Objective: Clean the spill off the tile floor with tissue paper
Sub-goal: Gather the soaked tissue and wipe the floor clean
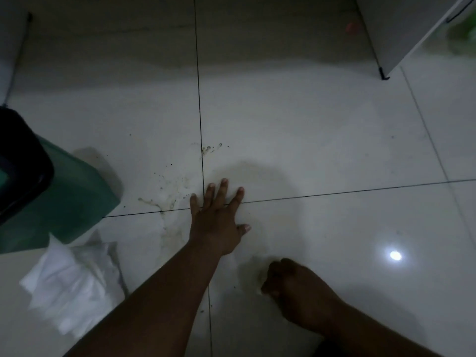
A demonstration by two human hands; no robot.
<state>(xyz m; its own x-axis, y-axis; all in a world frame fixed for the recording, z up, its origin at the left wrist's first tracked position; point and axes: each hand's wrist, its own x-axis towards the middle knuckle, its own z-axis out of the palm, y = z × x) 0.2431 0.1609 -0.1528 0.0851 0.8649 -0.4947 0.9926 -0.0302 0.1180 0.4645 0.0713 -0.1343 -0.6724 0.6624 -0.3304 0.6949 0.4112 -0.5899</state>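
Observation:
The spill (pixel 168 195) is a patch of brownish smears and dark specks on the white tile floor (pixel 322 140), with more specks (pixel 210 149) farther up along the grout line. My left hand (pixel 217 220) lies flat on the floor just right of the smears, fingers spread, holding nothing. My right hand (pixel 291 284) is closed in a fist near the floor, nearer to me, and a pale wad of tissue (pixel 258 275) shows at its fingertips. A loose pile of white tissue paper (pixel 74 276) lies on the floor at the lower left.
A green bin (pixel 69 202) with a black lid (pixel 20 163) stands at the left, touching the tissue pile. A white cabinet (pixel 401 29) on a black foot stands at the upper right. A lamp's bright reflection (pixel 395 255) shines on the tile at the right.

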